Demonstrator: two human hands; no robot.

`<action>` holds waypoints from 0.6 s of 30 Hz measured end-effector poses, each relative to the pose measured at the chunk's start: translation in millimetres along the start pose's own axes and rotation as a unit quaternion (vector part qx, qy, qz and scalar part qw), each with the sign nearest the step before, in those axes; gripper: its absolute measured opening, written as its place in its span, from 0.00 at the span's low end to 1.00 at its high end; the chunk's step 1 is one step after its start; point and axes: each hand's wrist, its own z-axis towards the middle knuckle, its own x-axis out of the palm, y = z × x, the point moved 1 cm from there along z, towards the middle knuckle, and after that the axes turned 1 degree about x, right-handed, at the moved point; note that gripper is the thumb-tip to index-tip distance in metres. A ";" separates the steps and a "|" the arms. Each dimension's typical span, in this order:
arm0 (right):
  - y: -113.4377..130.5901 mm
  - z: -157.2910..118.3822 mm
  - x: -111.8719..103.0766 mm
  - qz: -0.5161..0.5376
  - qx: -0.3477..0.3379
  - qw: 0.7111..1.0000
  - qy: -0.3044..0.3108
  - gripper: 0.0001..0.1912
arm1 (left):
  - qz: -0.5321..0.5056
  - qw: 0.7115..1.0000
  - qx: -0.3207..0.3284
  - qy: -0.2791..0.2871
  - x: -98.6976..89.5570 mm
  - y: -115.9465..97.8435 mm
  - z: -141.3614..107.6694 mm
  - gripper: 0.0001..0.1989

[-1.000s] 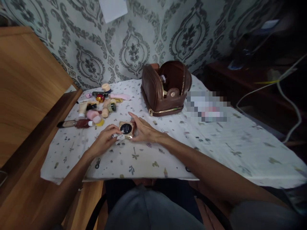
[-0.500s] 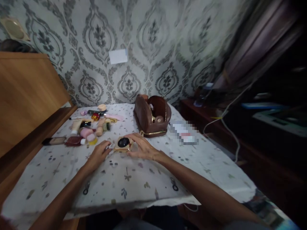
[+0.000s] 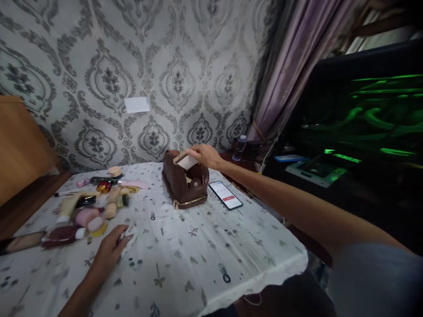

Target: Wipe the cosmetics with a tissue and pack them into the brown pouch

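My right hand (image 3: 205, 156) is closed on a flat, gold-coloured square case (image 3: 187, 161), holding it tilted at the mouth of a brown cosmetic bag (image 3: 172, 185). The bag stands upright with its zipped top gaping, and a few items show dimly inside. Over on the left, my left hand (image 3: 110, 246) rests near the cloth, its fingers closed on a crumpled white tissue (image 3: 129, 241). Beyond that hand lie cosmetics: a dark red bottle with a white cap (image 3: 61, 236), a pink sponge (image 3: 86, 216) and a beige tube (image 3: 67, 209).
A lit phone (image 3: 226, 195) lies right of the bag on the patterned tablecloth (image 3: 185, 251). Several more cosmetics, including a round jar (image 3: 115, 171), are at the back left. A water bottle (image 3: 239, 147) and a green-lit computer case (image 3: 370, 132) stand at the right.
My right hand has carried the gold case from the table's middle up to the bag's opening. The left hand stays low with the tissue. My view has turned right.
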 end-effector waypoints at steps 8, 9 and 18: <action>-4.2 29.4 20.3 -0.155 0.097 0.979 0.087 0.29 | 0.023 0.999 0.044 -0.002 -0.5 -2.0 1.5 0.22; -6.2 31.8 19.1 -0.162 0.098 0.978 0.092 0.29 | 0.024 0.999 0.045 0.001 -1.1 -3.4 1.6 0.21; -2.9 60.9 20.9 -0.262 0.039 0.962 0.073 0.21 | 0.024 0.999 0.042 0.014 -2.1 -5.5 2.0 0.24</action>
